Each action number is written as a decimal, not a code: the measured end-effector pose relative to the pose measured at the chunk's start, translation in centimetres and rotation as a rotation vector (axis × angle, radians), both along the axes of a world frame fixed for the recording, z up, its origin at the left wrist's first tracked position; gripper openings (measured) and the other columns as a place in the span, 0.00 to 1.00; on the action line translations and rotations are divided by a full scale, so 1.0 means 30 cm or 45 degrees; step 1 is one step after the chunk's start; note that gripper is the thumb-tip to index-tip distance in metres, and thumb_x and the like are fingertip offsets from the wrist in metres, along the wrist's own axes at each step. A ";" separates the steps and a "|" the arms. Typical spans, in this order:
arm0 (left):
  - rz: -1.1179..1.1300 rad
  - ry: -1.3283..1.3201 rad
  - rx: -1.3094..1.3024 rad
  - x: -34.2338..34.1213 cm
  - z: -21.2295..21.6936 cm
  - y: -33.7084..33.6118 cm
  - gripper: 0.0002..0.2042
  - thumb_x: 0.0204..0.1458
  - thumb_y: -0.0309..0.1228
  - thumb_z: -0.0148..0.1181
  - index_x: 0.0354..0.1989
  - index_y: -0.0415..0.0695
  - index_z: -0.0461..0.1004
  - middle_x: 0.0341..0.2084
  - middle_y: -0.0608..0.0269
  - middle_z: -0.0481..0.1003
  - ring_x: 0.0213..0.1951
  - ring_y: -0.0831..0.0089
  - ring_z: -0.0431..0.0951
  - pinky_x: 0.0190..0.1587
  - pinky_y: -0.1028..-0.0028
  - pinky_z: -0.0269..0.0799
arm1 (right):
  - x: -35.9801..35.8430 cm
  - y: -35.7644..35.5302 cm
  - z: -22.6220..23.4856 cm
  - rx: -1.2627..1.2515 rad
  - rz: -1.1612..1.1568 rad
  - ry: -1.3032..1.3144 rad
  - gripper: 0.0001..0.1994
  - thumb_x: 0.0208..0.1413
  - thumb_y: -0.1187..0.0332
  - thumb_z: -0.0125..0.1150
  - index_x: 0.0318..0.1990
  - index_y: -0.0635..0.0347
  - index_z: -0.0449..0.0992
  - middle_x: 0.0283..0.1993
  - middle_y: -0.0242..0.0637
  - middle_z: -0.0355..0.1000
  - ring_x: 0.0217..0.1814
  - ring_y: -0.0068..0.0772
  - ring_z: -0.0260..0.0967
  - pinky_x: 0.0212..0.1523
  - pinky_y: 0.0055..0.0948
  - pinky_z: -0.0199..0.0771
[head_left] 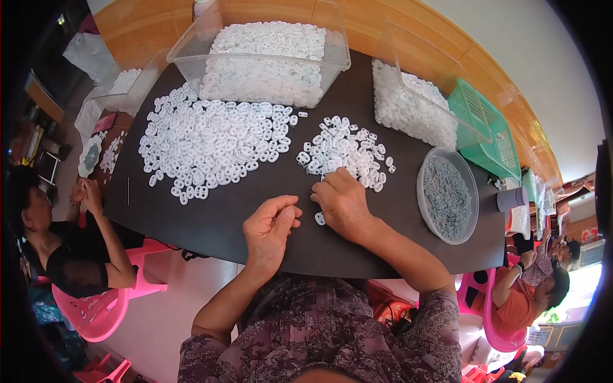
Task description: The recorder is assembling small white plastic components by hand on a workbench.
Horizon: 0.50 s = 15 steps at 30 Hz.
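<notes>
Sitting at near edge of small white-piece pile point(345, 147), ctr frame: R hand point(341, 201), fingers bunching narrow & pointing down, can't tell if holding anything. L hand point(268, 233) is resting just left, fingers curling in, contents also can't tell. IMO pinching one piece by its rim is working best, w/o dragging nbrs. Loose white piece point(320, 218) is lying beside R hand, poss getting in the way. Big pile point(204, 137) is spreading upper left, clear bin point(333, 73) sitting behind, round tub point(457, 240) of grey bits at right.
</notes>
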<state>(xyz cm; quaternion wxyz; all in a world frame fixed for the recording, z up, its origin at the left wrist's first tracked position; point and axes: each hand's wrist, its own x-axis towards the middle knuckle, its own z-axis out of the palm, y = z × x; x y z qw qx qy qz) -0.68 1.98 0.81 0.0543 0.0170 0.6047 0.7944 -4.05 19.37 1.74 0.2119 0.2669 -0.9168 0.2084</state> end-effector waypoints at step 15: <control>-0.047 0.590 -0.800 -0.158 0.032 -0.039 0.07 0.51 0.22 0.57 0.37 0.37 0.75 0.26 0.61 0.75 0.25 0.75 0.75 0.28 0.78 0.70 | 0.022 0.045 0.029 -0.211 -0.021 -0.019 0.06 0.40 0.80 0.61 0.26 0.62 0.70 0.26 0.40 0.67 0.29 0.44 0.66 0.29 0.36 0.67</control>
